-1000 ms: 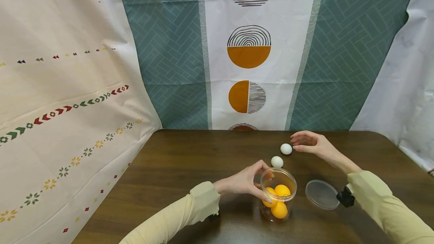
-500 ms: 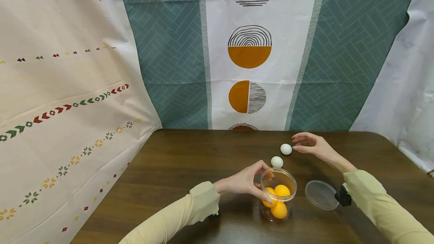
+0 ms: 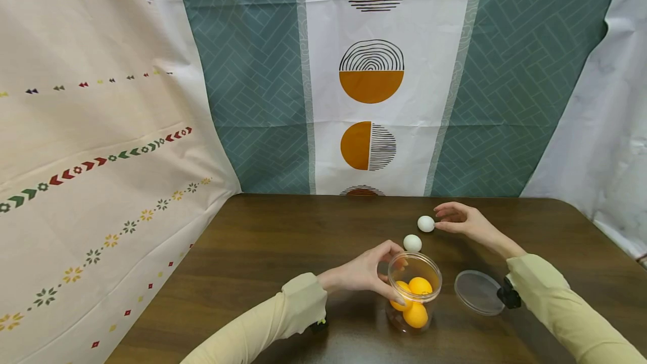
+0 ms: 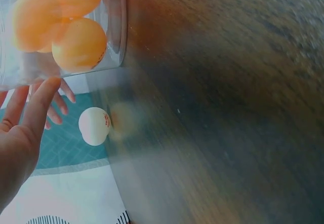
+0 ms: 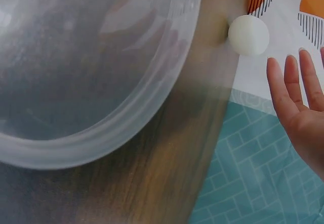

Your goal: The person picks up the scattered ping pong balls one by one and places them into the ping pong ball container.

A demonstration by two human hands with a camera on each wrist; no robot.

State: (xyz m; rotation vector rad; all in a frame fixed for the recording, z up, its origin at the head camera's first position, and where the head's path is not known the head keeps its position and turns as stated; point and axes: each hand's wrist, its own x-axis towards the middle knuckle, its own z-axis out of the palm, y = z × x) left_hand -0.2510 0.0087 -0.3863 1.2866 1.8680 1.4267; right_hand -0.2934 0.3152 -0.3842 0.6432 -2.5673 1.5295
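My left hand (image 3: 365, 271) grips the side of a clear plastic jar (image 3: 429, 291), thumb in front and fingers behind its rim. The jar stands upright and uncovered on the table, and several orange ping-pong balls (image 3: 415, 315) lie inside. Just behind it sits a white ping-pong ball (image 3: 412, 243); a second white ping-pong ball (image 3: 426, 223) is farther back. At the right edge of that farther ball is my right hand (image 3: 467, 224), fingers loosely bent and spread from the thumb, holding nothing. Whether the thumb touches the ball I cannot tell.
A translucent round lid (image 3: 479, 292) lies flat on the dark wooden table (image 3: 283, 229), right of the jar and beside my right wrist. Patterned cloth (image 3: 253, 72) hangs behind the table's back edge, with a cream cloth (image 3: 101, 156) along the left side.
My right hand has shifted slightly left and its thumb has come closer to the farther white ball. The left hand and the jar stay in place.
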